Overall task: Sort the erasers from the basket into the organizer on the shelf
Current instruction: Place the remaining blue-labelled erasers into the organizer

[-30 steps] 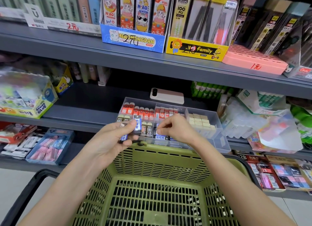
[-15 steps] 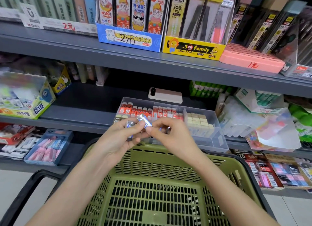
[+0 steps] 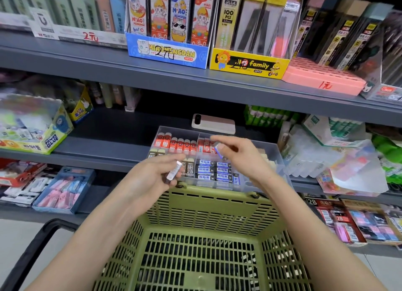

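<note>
Above the basket (image 3: pixel 206 203), the left hand (image 3: pixel 152 177) holds an eraser (image 3: pixel 174 171). The right hand (image 3: pixel 241 158) pinches a second eraser (image 3: pixel 218 149) over the organizer (image 3: pixel 282 171). A loose pinch could drop it in a wrong compartment.

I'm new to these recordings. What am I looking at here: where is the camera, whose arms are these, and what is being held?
There is no machine here. The two bare arms belong to a person, and the single picture comes from a camera worn on their head, looking forward and down.

The left hand holds a small eraser. The right hand pinches a blue-sleeved eraser above the clear organizer, which stands on the grey shelf. The organizer's compartments hold rows of red erasers and blue-labelled erasers. Below the arms is a green basket.
</note>
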Tool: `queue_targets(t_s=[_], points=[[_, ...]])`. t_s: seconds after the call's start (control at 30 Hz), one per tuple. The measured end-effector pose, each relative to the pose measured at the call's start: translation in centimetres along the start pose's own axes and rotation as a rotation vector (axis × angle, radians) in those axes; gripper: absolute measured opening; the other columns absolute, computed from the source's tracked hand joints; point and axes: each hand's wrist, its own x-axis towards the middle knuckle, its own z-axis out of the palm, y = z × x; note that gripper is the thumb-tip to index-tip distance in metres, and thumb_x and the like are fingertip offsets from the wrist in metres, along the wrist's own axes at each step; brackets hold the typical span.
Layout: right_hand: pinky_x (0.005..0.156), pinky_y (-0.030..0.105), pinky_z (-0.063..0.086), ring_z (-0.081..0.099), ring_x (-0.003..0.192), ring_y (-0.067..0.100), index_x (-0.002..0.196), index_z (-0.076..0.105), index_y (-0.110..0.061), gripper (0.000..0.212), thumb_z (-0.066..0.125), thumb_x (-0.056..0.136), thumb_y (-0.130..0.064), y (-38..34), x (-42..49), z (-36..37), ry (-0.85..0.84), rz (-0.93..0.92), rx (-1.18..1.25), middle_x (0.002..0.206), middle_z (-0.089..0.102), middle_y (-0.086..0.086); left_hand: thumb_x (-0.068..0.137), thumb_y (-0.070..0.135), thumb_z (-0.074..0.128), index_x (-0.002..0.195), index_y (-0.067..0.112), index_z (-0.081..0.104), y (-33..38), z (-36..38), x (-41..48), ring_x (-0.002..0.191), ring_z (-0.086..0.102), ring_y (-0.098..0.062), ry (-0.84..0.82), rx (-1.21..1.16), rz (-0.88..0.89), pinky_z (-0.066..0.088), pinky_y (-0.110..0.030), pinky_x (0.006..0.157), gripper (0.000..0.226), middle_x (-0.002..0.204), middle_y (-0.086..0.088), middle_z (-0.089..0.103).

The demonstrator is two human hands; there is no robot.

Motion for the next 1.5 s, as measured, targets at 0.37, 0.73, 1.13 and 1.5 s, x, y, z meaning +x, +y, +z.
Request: queue_targets(t_s=[0.37, 0.73, 1.13, 1.5], points=[[0.076, 0.021, 0.036, 0.054, 0.075, 0.006, 0.084, 0.074, -0.015, 0.01, 0.065, 0.086, -0.02, 0.9, 1.2, 3.1, -0.036, -0.057, -0.435, 0.087, 0.069, -0.007, 0.089, 0.026, 0.063, 0.101, 0.029, 0.068, -0.6, -0.5, 0.1, 0.08, 0.069, -0.003, 0.128, 0.481, 0.338, 0.045, -0.017, 0.069, 0.013, 0.1, 0.006, 0.073], [0.078, 0.031, 0.036, 0.049, 0.095, 0.024, 0.1, 0.073, -0.023, 0.023, 0.05, 0.094, -0.025, 1.4, 0.6, 4.2, 0.115, -0.266, -0.819, 0.099, 0.061, 0.002, 0.096, 0.02, 0.053, 0.115, 0.012, 0.058, -1.0, 0.2, 0.4, 0.089, 0.071, -0.017, 0.058, 0.378, 0.32, 0.058, -0.035, 0.081, 0.021, 0.106, -0.007, 0.071], [0.081, 0.032, 0.042, 0.052, 0.096, 0.021, 0.095, 0.073, -0.025, 0.023, 0.051, 0.094, -0.028, 2.4, 0.1, 4.8, 0.113, -0.124, -0.631, 0.093, 0.066, 0.003, 0.091, 0.022, 0.061, 0.092, 0.032, 0.062, -0.8, 0.0, 0.7, 0.077, 0.065, -0.009, 0.144, 0.462, 0.368, 0.05, -0.015, 0.065, 0.01, 0.097, 0.003, 0.067], [0.082, 0.022, 0.043, 0.055, 0.093, 0.014, 0.107, 0.059, -0.038, 0.026, 0.053, 0.094, -0.016, -2.3, -3.0, 2.5, -0.178, -0.249, 0.058, 0.103, 0.063, 0.008, 0.074, 0.033, 0.065, 0.116, 0.012, 0.056, -0.7, 1.7, 1.4, 0.08, 0.062, -0.023, -0.079, 0.273, 0.232, 0.055, -0.031, 0.069, 0.047, 0.102, -0.016, 0.067]])
